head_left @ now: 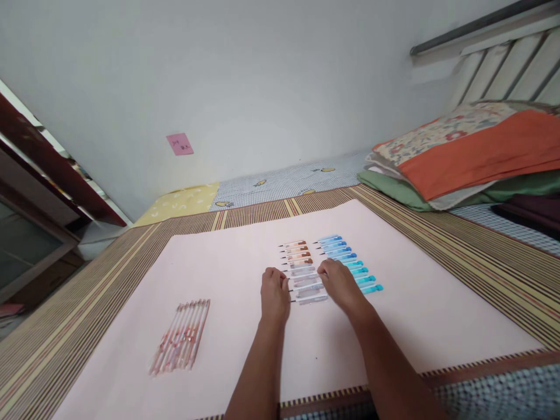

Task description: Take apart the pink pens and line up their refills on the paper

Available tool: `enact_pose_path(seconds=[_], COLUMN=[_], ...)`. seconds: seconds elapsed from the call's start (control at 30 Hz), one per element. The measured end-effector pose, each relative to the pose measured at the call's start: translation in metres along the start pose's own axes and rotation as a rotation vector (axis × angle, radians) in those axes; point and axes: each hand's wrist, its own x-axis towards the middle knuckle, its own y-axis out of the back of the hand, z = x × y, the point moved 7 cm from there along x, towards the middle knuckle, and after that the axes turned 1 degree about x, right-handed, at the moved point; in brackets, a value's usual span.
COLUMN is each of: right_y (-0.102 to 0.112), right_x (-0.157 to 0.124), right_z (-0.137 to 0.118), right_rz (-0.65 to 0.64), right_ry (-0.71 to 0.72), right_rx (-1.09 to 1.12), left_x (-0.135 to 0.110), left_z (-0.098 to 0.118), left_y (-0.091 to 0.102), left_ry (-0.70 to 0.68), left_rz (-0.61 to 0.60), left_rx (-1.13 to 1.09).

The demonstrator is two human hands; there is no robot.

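Left grip (275,287) and right grip (339,281) are seen narrow at grey pens (308,285) toward the paper's (245,344) far edge; whether one is held cannot be told.

I am in a home, most likely a bedroom, for the broad surface in front of me looks like a bed: a striped mat (437,239) covers it, and checked cloth with yellow motifs (280,181) shows beyond, next to yellow cloth with pale marks (184,201). To my right I see a soft pile of bedding, with an orange-and-floral piece (476,154) over a green one (394,195), below a pale slatted panel (507,76). A pink handwritten note (179,144) sticks to the plain wall (271,76), and on my left stands a cabinet with a glass-like panel (26,245).
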Motion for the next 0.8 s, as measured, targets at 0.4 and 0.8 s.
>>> enact_pose_path(seconds=[0.4, 0.8], right_y=[-0.0010, 0.0005], right_x=[-0.0010, -0.0001], right_z=[-0.0010, -0.0007], right_rz=[-0.013, -0.014], right_ry=[0.008, -0.009], right_rx=[-0.047, -0.063], left_x=[-0.0013, -0.0015], left_z=[-0.0035, -0.0062], left_y=[-0.0019, -0.0007], left_ry=[-0.026, 0.025], left_rz=[0.038, 0.028], left_rx=[-0.070, -0.097])
